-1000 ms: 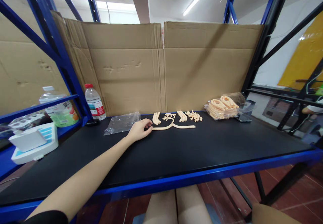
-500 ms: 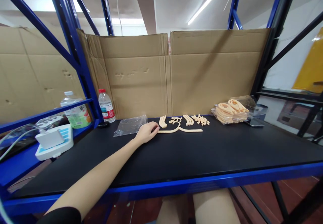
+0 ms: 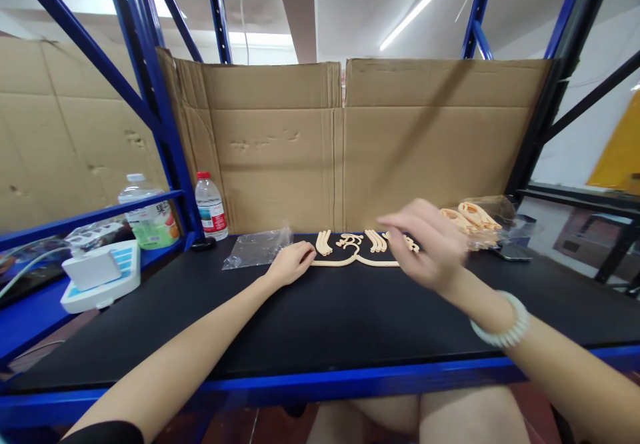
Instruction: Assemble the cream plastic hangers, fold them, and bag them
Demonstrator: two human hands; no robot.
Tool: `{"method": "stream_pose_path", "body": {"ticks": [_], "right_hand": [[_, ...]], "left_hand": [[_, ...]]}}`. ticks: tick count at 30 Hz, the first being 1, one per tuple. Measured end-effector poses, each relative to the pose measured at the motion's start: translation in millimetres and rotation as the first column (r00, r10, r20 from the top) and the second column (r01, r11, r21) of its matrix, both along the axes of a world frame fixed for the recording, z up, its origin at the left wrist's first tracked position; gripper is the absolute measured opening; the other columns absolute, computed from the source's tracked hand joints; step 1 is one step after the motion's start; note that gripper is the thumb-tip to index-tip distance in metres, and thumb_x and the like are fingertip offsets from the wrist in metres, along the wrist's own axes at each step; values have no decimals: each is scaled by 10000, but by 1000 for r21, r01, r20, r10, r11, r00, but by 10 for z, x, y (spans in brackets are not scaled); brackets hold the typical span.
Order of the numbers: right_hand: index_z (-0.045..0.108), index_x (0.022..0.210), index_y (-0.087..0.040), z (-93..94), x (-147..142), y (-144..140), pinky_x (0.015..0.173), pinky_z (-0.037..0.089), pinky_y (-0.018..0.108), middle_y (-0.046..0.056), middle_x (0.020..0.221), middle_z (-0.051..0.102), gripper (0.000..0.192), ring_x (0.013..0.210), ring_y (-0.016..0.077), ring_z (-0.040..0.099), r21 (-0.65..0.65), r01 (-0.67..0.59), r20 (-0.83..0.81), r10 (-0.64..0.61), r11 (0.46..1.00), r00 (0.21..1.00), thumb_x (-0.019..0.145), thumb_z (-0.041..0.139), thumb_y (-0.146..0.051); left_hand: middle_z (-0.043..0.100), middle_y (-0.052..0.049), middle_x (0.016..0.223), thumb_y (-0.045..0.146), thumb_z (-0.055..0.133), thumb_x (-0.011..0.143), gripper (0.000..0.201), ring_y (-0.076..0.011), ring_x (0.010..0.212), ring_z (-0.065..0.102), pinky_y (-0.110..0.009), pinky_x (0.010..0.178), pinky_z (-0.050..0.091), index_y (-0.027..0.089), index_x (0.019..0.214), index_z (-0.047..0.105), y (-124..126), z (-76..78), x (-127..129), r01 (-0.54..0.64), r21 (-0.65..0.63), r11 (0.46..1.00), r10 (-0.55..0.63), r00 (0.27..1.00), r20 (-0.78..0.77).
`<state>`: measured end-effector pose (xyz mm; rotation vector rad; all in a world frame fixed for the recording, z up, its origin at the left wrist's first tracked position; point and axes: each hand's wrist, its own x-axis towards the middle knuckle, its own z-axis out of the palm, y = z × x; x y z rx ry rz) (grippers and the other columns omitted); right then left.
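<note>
Near the desk's (image 3: 350, 311) back edge, the long curved strip (image 3: 373, 263) runs left-right; left hand (image 3: 290, 265) fingers pinch its left end, right hand (image 3: 425, 247) hovers loosely spread, empty, above its right end.

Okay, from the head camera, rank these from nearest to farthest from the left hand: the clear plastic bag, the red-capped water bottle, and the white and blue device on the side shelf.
1. Clear plastic bag: just left of the left hand, on the black tabletop.
2. Red-capped water bottle: farther left, standing at the back by the blue post.
3. White and blue device: far left, on the side shelf.
</note>
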<state>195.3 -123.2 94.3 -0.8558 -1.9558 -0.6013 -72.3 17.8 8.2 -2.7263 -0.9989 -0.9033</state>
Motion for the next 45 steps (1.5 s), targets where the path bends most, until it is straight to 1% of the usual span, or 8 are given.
{"method": "stream_pose_path", "body": {"ticks": [2,4,9,18,29,34,39,45], "right_hand": [[680,994,-176,49,-21,461,829,472,341,79,923,679,244,877,199,617,-316,136,68,-120,939,990,896,460,-139],[688,978,-148,34,-1,962,846,468,314,92,976,687,257,897,192,625,-591,265,201,-178,762,963,873,461,-88],[616,1045,-144,-250,90,1804,808,519,370,67,1059,633,192,916,183,620,-727,375,355,-152,575,922,903,573,-265],[576,1137,-168,-650,72,2306,816,520,384,78,1158,586,268,971,201,601,-818,348,327,-126,458,936,911,562,-310],[606,791,-125,-411,246,1967,628,472,231,25,747,626,96,670,115,583,-813,-187,-263,-61,552,963,814,612,-218],[570,817,-164,-532,270,1376,464,397,206,-32,619,559,228,498,78,507,-771,-401,-456,12,494,890,796,585,-391],[580,776,-156,-565,277,1029,381,335,181,39,746,635,330,557,106,592,-676,-666,-702,1,315,713,706,709,-452],[585,780,-164,-672,33,1017,466,457,200,18,758,658,362,531,93,621,-465,-814,-879,-73,348,472,629,790,-420]], "left_hand": [[628,-44,831,267,374,929,234,-179,761,592,-290,722,458,192,856,584,6,-3,7,-6,-6,1000,6,1000,-6],[625,-43,836,262,374,927,224,-182,774,589,-292,727,453,193,856,575,10,-3,11,-11,-10,1000,11,1000,-12],[606,-33,798,249,404,900,177,-178,720,577,-287,673,444,197,842,563,1,12,11,-32,3,999,32,999,-17],[617,-16,803,213,440,855,124,-161,713,588,-261,648,449,203,866,563,23,-8,9,-77,-6,997,77,997,-8],[667,-69,931,71,450,809,239,-176,806,620,-292,752,484,147,962,617,308,133,66,-72,-83,994,64,993,-99],[677,-58,1013,44,558,756,277,-211,975,602,-323,887,448,180,980,651,481,226,83,20,-138,990,-61,953,-297],[631,-71,1052,80,553,796,292,-234,1016,572,-343,874,444,198,1055,614,558,209,84,29,-120,992,-71,930,-361],[579,-47,978,123,503,847,180,-190,937,576,-272,804,452,207,944,630,592,181,118,70,-90,993,-99,923,-372]]}}
